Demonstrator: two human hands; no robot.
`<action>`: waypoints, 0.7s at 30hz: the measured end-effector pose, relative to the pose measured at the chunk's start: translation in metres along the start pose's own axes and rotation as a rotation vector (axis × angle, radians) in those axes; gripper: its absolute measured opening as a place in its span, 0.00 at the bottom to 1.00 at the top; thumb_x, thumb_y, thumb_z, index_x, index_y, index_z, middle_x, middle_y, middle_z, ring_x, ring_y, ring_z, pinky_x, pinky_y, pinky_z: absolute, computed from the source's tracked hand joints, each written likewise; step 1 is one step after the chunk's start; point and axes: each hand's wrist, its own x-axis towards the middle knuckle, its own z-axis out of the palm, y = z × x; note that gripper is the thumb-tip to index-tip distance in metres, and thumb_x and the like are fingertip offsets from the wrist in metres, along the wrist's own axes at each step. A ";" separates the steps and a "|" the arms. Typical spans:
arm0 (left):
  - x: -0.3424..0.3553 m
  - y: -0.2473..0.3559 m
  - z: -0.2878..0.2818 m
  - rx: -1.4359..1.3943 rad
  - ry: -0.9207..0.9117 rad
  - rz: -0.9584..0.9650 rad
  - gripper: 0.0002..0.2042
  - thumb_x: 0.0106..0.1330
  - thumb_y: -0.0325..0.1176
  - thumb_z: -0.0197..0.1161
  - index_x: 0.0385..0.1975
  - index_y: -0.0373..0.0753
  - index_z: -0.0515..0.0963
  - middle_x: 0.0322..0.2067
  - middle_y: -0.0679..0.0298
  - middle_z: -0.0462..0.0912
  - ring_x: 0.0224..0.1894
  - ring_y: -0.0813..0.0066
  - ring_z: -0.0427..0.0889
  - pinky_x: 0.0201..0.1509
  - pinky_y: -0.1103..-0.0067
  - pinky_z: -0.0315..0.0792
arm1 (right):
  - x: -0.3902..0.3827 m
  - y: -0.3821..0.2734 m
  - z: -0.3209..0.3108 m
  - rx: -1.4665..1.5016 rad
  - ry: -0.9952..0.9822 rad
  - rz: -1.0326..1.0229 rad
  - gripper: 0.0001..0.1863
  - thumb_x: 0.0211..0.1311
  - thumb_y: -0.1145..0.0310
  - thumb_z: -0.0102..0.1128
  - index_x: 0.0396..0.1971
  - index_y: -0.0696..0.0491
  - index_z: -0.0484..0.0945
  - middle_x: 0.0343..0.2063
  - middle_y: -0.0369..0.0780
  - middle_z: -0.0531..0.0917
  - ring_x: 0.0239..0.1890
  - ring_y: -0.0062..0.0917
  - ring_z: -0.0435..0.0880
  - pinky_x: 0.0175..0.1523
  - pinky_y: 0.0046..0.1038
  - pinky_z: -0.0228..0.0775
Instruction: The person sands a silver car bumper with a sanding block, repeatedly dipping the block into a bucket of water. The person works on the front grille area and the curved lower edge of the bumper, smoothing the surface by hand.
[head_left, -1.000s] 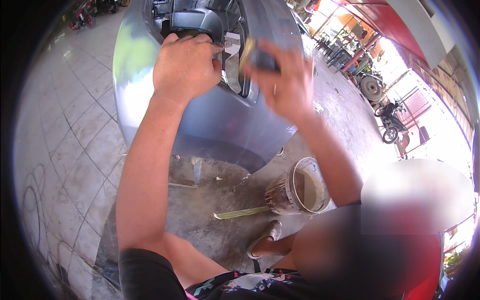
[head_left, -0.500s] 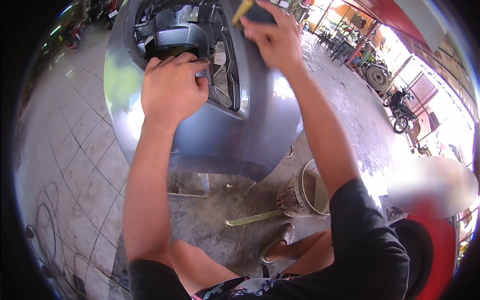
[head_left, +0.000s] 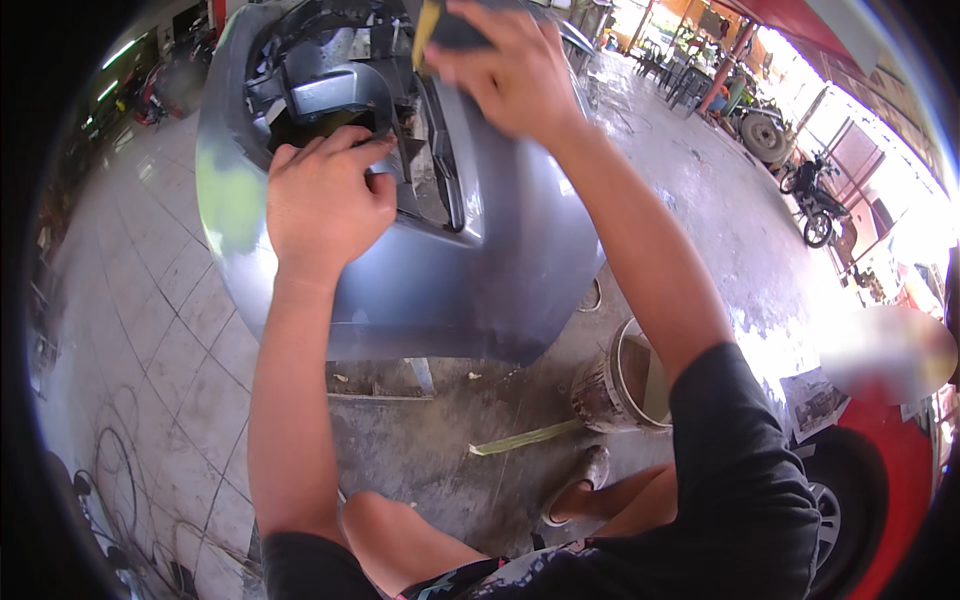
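On the concrete floor (head_left: 440,470), a grey-blue car bumper (head_left: 470,270) is propped up on some kind of stand. Over on its left side, near the dark opening, the left hand (head_left: 325,205) is pressed flat-ish against the panel, fingers (head_left: 345,150) curled loosely and not gripping anything. Further right, at the bumper's top edge, a dark pad with a yellowish strip (head_left: 440,25) is gripped by the right hand (head_left: 520,75), fingers closed around it. A grimy bucket (head_left: 625,385) is parked on the floor just right of the bumper's lower corner.
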 end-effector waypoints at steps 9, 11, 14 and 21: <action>0.004 0.006 -0.007 0.077 -0.012 -0.021 0.21 0.59 0.37 0.65 0.55 0.46 0.87 0.49 0.68 0.88 0.46 0.69 0.88 0.53 0.70 0.72 | -0.111 -0.091 -0.052 0.055 0.095 0.122 0.20 0.55 0.65 0.73 0.47 0.27 0.93 0.64 0.40 0.82 0.59 0.37 0.81 0.61 0.41 0.65; 0.006 0.003 -0.015 0.126 -0.044 -0.054 0.24 0.61 0.37 0.65 0.59 0.44 0.84 0.53 0.66 0.88 0.49 0.65 0.87 0.57 0.68 0.73 | -0.151 -0.107 -0.061 0.052 0.118 0.104 0.23 0.49 0.67 0.72 0.46 0.26 0.93 0.65 0.41 0.82 0.59 0.36 0.82 0.60 0.41 0.65; 0.001 0.004 0.002 0.065 -0.001 -0.007 0.23 0.63 0.40 0.68 0.58 0.42 0.84 0.53 0.63 0.88 0.49 0.62 0.87 0.62 0.68 0.73 | -0.154 -0.092 -0.072 0.082 0.022 0.045 0.27 0.46 0.66 0.73 0.49 0.26 0.90 0.67 0.42 0.81 0.60 0.36 0.82 0.60 0.42 0.66; 0.016 -0.001 -0.014 0.108 -0.105 -0.009 0.21 0.66 0.45 0.69 0.55 0.43 0.84 0.50 0.61 0.89 0.52 0.55 0.87 0.68 0.64 0.72 | -0.008 0.020 0.003 0.187 0.007 -0.020 0.14 0.63 0.57 0.70 0.48 0.29 0.93 0.65 0.36 0.83 0.56 0.38 0.84 0.60 0.45 0.71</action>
